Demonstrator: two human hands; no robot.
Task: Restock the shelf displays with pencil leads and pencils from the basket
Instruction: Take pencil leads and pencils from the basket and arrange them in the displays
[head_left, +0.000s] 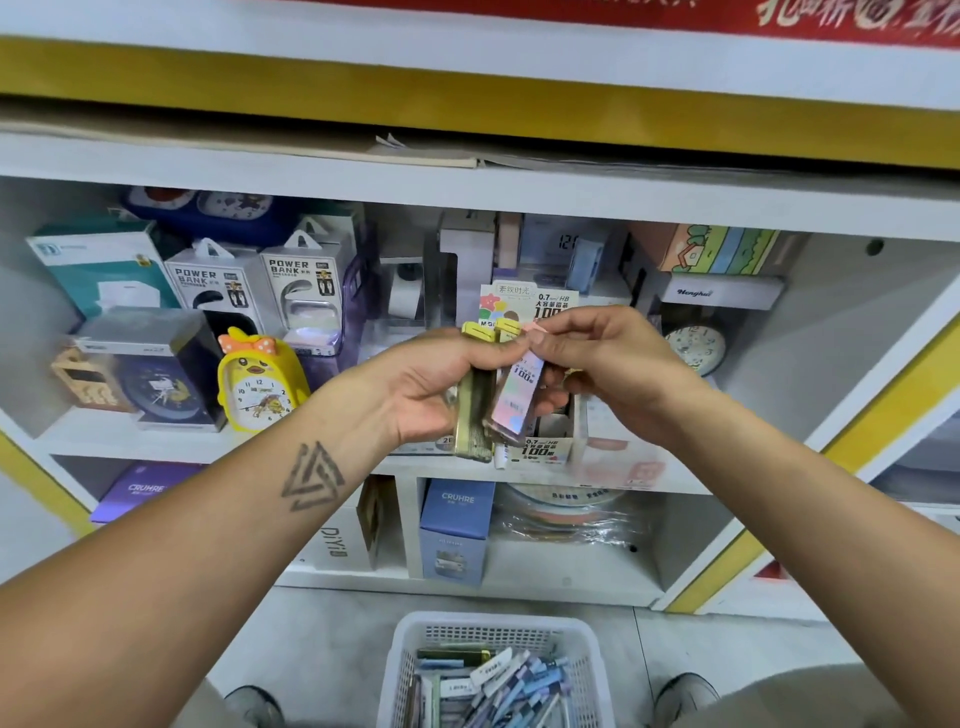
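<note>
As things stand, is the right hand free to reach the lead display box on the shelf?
Probably not yet: the right hand pinches a pink lead case held by the left hand, though the display box sits just behind.

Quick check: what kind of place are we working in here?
Most likely a stationery or gift shop: boxed power banks and alarm clocks on white shelves, and a pencil-lead display box.
</note>
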